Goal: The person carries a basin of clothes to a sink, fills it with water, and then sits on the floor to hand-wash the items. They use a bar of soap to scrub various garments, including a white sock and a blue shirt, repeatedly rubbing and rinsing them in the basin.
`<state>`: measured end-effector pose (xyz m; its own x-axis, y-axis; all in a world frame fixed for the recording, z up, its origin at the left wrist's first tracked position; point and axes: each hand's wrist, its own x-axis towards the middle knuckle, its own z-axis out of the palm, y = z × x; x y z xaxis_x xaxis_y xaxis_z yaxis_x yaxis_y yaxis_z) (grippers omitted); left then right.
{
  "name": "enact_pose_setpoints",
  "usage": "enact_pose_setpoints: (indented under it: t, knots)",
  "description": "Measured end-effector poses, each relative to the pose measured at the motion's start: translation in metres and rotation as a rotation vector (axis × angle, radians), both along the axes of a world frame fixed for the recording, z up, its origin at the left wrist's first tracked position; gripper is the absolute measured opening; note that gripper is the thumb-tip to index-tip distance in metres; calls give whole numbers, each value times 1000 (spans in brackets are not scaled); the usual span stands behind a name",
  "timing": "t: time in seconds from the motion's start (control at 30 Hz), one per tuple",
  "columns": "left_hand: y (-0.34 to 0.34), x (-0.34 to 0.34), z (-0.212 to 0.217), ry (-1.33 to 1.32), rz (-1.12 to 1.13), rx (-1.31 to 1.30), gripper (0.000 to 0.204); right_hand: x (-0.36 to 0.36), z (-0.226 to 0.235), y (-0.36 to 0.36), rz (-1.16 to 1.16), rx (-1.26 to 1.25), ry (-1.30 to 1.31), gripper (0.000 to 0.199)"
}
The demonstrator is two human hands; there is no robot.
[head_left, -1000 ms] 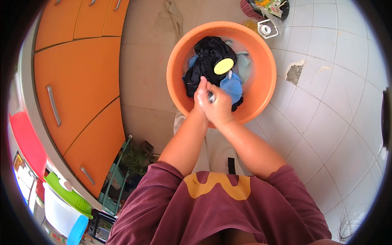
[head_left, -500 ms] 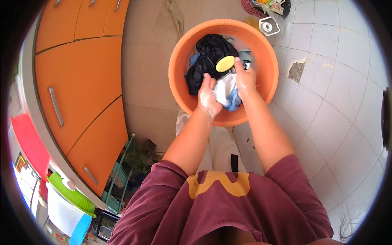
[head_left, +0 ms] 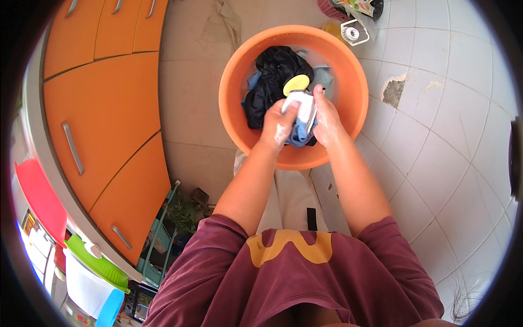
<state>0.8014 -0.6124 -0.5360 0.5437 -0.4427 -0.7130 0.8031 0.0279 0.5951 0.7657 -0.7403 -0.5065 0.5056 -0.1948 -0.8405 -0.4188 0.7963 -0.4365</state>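
An orange tub (head_left: 229,126) holds wet laundry in cloudy water. My left hand (head_left: 275,125) is closed on a white cloth (head_left: 297,102), its thumb pressed on top. My right hand (head_left: 327,121) grips the right side of this cloth, thumb pointing up and fingers mostly hidden beneath; suds wet both hands. Blue fabric (head_left: 299,134) hangs just below the white part; whether they are one garment I cannot tell. A yellow oval bar of soap (head_left: 296,84) rests on a black garment (head_left: 275,68) beyond my fingers. Pale grey-blue cloth (head_left: 322,77) lies at the tub's far right.
Orange cabinets (head_left: 103,114) line the left side. White wall tiles (head_left: 436,141) with a chipped patch (head_left: 393,91) rise at the right. A rag (head_left: 226,24) lies on the floor beyond the tub. A white plastic piece (head_left: 353,34) and a pink basket (head_left: 331,10) stand behind it.
My left hand has moved up and rolled over the white cloth, thumb now on top. The soap appears slightly lower left in the picture; the whole view has shifted a little.
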Motion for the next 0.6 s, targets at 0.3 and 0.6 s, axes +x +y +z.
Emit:
enact_pose_setpoints:
  t: [0.3,0.6]
  knots:
    - [28,19,-2,385,493,-281,40,-29,-21,-37,119,-352,-25,25]
    - [3,16,15,311,-82,23,58,-15,37,60,523,-970,-264,38]
